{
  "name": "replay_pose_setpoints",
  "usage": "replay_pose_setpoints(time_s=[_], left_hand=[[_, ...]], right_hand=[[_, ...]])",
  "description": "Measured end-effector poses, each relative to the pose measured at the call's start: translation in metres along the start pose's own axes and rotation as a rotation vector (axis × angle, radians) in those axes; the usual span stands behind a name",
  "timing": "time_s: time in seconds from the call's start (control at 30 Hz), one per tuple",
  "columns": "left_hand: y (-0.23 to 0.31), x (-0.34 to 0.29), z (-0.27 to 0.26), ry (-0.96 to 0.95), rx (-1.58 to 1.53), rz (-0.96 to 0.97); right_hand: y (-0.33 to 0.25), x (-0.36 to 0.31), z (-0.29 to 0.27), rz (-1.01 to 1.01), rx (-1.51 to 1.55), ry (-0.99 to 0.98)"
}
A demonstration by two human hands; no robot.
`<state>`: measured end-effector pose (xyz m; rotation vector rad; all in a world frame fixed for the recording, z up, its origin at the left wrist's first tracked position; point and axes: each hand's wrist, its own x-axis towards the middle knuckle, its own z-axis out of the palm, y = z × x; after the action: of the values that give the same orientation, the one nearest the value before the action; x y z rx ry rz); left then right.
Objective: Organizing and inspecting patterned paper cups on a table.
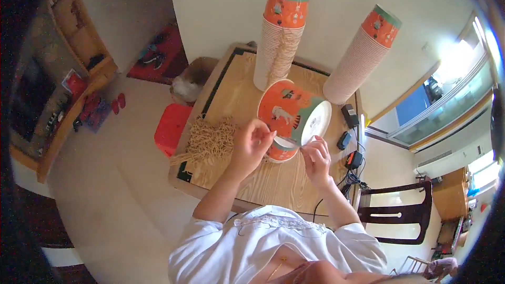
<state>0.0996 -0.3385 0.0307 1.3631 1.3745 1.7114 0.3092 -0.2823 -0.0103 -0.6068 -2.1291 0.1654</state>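
Observation:
In front of me a paper tub [284, 113], orange with a green band and a printed animal, lies tilted on its side, its white round end [317, 122] facing right. Beneath it shows part of another orange tub [281, 152]. My left hand [254, 141] is by the near side of the upper tub, thumb and forefinger pinched together. Close to the near edge of its white end, my right hand [316, 159] is also closed in a pinch. Whatever the fingertips hold is too small to make out. A pile of tan cords [210, 139] lies left of my left hand.
Two tall stacks of nested tubs, a left stack [279, 47] with cords hanging down it and a right stack [360, 58], stand at the wooden table's [239, 81] back. Black adapters [350, 115] and cables line the right edge. A red bin [172, 129] and dark chair [394, 213] flank the table.

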Motion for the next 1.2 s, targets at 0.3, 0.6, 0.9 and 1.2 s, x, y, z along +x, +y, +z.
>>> replay_pose_setpoints(time_s=[0.3, 0.6, 0.9, 1.2], left_hand=[[-0.035, -0.006, -0.033, -0.225, 0.205, -0.038], [-0.042, -0.005, -0.039, -0.303, -0.405, -0.145], [-0.067, 0.003, -0.050, -0.057, -0.596, -0.567], [-0.082, 0.000, -0.038, -0.332, -0.833, -0.614]], right_hand=[[-0.015, -0.011, 0.022, 0.622, 0.757, 0.437], [0.004, 0.008, -0.027, 0.962, 1.284, 0.222], [0.029, -0.027, -0.044, 1.018, 1.448, -0.058], [0.016, -0.051, 0.003, 1.002, 1.908, -0.033]])
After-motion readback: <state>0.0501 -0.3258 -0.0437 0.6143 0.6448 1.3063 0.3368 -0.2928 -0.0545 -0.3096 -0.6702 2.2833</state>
